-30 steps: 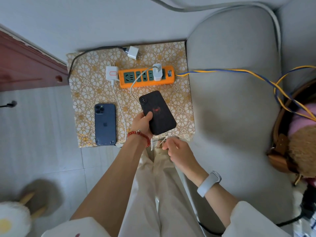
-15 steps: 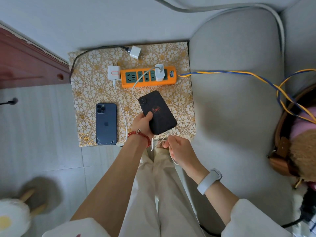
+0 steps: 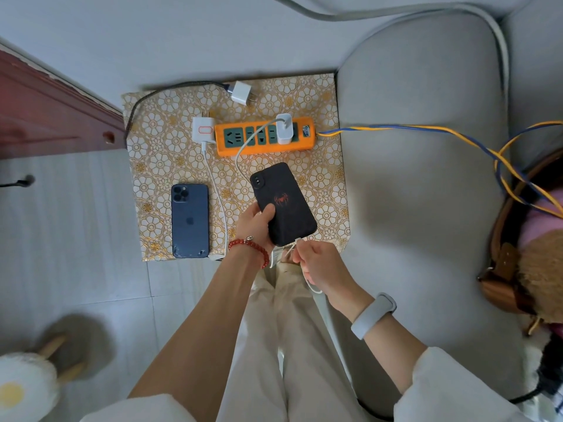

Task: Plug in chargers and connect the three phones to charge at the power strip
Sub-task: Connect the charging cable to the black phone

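An orange power strip (image 3: 240, 149) lies on a gold-patterned board (image 3: 158, 141). One white charger (image 3: 285, 129) is plugged into it, and its white cable (image 3: 239, 156) runs toward me. My left hand (image 3: 256, 225) grips a black phone (image 3: 283, 202) with a red spider mark, face down. My right hand (image 3: 316, 263) pinches the cable's connector at the phone's bottom edge. A blue phone (image 3: 189, 220) lies face down at the left. A second white charger (image 3: 202, 130) lies beside the strip's left end. A third white charger (image 3: 240, 92) with a dark cable lies behind the strip.
A grey sofa cushion (image 3: 426, 178) borders the board on the right. Yellow-and-blue wires (image 3: 411, 127) run from the strip across the cushion to a brown bag (image 3: 502, 269). A red-brown wooden door frame (image 3: 45, 111) stands at the left, and a fluffy slipper (image 3: 24, 388) lies on the tiled floor.
My right hand has brought the cable's connector up to the black phone's bottom edge. My left hand has kept hold of the phone with little movement.
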`<state>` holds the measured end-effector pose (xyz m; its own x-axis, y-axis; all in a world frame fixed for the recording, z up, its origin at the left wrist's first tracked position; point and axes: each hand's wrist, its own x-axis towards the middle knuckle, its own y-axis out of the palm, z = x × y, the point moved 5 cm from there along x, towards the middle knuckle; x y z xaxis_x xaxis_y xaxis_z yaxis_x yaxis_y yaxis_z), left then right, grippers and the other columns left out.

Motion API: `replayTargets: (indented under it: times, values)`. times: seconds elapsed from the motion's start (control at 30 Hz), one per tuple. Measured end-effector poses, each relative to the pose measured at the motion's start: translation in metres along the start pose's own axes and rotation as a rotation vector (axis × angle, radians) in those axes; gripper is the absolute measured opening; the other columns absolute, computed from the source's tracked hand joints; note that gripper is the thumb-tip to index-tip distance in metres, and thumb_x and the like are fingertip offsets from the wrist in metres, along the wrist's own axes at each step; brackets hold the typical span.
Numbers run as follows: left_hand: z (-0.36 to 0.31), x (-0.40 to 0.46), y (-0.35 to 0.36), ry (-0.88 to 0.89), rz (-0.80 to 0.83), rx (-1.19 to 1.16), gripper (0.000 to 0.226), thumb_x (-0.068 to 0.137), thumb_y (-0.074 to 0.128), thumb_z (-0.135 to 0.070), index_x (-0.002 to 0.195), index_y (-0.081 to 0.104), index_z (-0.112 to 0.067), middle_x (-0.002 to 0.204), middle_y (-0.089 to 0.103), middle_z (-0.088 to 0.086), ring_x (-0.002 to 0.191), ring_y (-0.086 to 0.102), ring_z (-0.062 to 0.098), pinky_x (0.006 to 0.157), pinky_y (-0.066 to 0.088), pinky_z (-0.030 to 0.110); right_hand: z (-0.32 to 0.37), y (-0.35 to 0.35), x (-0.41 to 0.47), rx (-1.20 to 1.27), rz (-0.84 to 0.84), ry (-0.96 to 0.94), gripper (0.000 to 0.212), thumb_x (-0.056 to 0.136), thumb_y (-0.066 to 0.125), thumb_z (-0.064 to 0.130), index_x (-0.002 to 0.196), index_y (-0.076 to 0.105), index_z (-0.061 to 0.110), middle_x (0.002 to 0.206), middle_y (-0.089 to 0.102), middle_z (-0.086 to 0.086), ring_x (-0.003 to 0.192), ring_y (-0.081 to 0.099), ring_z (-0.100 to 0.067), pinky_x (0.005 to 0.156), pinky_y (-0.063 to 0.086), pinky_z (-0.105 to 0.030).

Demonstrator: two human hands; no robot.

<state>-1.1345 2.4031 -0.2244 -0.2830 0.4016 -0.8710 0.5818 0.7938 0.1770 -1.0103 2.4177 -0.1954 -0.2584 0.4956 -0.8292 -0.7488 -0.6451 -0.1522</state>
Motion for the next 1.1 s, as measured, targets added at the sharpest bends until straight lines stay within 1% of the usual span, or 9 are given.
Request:
replayTargets:
  times: [0.17,0.3,0.4,0.5,0.63,0.77,0.9,0.97,1.1]
  values:
    - [0.002,0.003,-0.003,0.042,-0.049,0.036,0.013,0.09,0.045,-0.005,0.094,0.056,-0.011,0.093,0.062,0.01,0.087,0.062,0.028,0.075,0.054,0.045,-0.006,0.008,0.003,0.049,-0.002,0.056,0.041,0.095,0.037,0.019,0.059,0.056,0.015,0.03,0.044,0.012,0.03,0.04,-0.001,0.041,0.03,-0.014]
    - [0.004,0.002,-0.002,0.01,-0.029,0.073,0.014,0.091,0.045,-0.006,0.095,0.055,-0.014,0.096,0.062,0.008,0.087,0.062,0.025,0.071,0.053,0.041,-0.002,-0.01,0.012,-0.167,-0.057,0.074,0.023,0.087,0.048,0.026,0.088,0.061,0.006,0.069,0.061,-0.003,0.065,0.055,-0.017,0.064,0.043,-0.028]
    - [0.011,0.0,-0.003,-0.047,0.0,0.014,0.016,0.092,0.043,-0.006,0.102,0.053,-0.014,0.092,0.062,0.003,0.083,0.062,0.018,0.06,0.053,0.032,0.0,-0.034,0.014,-0.327,-0.267,-0.002,0.053,0.082,0.054,0.041,0.124,0.041,0.012,0.114,0.055,-0.005,0.106,0.052,-0.022,0.085,0.04,-0.032]
    - [0.017,0.0,-0.002,-0.108,0.031,-0.013,0.016,0.092,0.043,-0.006,0.104,0.051,-0.012,0.09,0.062,0.006,0.078,0.061,0.019,0.052,0.056,0.028,0.013,-0.023,0.015,-0.459,-0.221,-0.236,0.074,0.079,0.058,0.043,0.139,0.022,0.017,0.14,0.036,-0.007,0.127,0.036,-0.024,0.1,0.037,-0.038]
    - [0.022,0.001,0.003,-0.168,0.117,0.01,0.015,0.092,0.042,-0.005,0.098,0.052,-0.013,0.09,0.062,0.01,0.078,0.062,0.023,0.069,0.054,0.037,0.015,-0.004,0.027,-0.666,-0.147,-0.306,0.088,0.078,0.058,0.047,0.143,0.009,0.015,0.141,0.026,-0.013,0.127,0.033,-0.029,0.101,0.041,-0.041]
    - [0.016,0.005,-0.001,-0.161,0.118,0.294,0.016,0.091,0.044,-0.011,0.093,0.058,-0.018,0.085,0.062,0.002,0.078,0.056,0.014,0.067,0.045,0.027,0.012,-0.002,0.038,-0.683,-0.11,-0.293,0.091,0.076,0.061,0.038,0.144,0.002,0.024,0.134,0.028,-0.016,0.119,0.038,-0.032,0.094,0.047,-0.041]
    - [-0.016,0.016,-0.019,0.113,-0.194,0.745,0.033,0.087,0.051,-0.019,0.119,0.052,-0.009,0.11,0.056,0.007,0.083,0.051,0.014,0.071,0.047,0.021,0.013,-0.025,0.053,-0.857,-0.248,-0.289,0.086,0.076,0.06,0.033,0.143,0.005,0.031,0.125,0.031,-0.021,0.104,0.043,-0.038,0.087,0.048,-0.042]
    - [-0.034,0.018,-0.027,0.243,-0.327,0.761,0.049,0.085,0.053,-0.016,0.131,0.037,-0.011,0.13,0.044,0.014,0.1,0.05,0.021,0.085,0.046,0.031,0.013,-0.035,0.064,-0.902,-0.32,-0.189,0.085,0.077,0.059,0.035,0.143,0.006,0.03,0.126,0.03,-0.023,0.105,0.042,-0.041,0.089,0.046,-0.045]
    - [-0.053,0.022,-0.018,0.416,-0.226,0.882,0.066,0.085,0.052,-0.014,0.141,0.016,-0.015,0.149,0.019,0.013,0.136,0.023,0.027,0.111,0.023,0.044,0.016,-0.025,0.073,-0.984,-0.44,-0.084,0.078,0.081,0.058,0.029,0.142,0.013,0.013,0.137,0.028,-0.028,0.123,0.034,-0.043,0.102,0.038,-0.048]
